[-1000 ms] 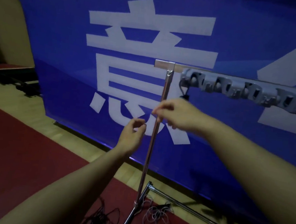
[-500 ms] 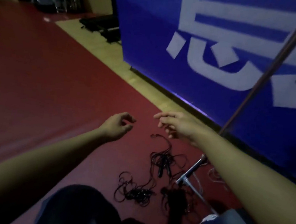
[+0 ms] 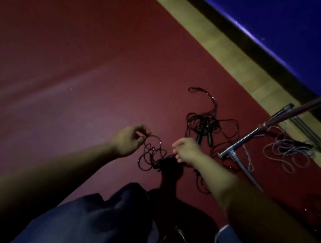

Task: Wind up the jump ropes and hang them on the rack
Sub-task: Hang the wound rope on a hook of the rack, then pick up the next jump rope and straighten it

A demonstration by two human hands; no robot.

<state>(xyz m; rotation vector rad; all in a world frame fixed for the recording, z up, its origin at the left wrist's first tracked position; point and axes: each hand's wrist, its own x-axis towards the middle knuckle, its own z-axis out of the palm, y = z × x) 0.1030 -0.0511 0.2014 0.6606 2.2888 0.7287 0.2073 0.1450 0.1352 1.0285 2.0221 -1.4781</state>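
Note:
A tangled black jump rope [image 3: 152, 157] lies on the red mat just in front of my knees. My left hand [image 3: 130, 141] pinches one of its loops between thumb and fingers and holds it slightly raised. My right hand [image 3: 187, 151] hovers over the right side of the same tangle with its fingers pointing down; their tips are lost in the dark. A second black jump rope [image 3: 206, 126] with two handles lies just beyond. The metal rack's foot [image 3: 238, 145] and slanted pole [image 3: 305, 109] stand to the right.
A pale grey jump rope [image 3: 287, 152] lies coiled loosely behind the rack's foot. The red mat [image 3: 82, 63] spreads left and ahead. A wooden floor strip [image 3: 213, 40] and a blue banner [image 3: 304, 27] run along the upper right. My trousered knees [image 3: 90, 219] fill the bottom.
My view dropped from the rack's top bar to the floor. Both hands came down from the rack to the black rope, and my left hand took hold of a loop.

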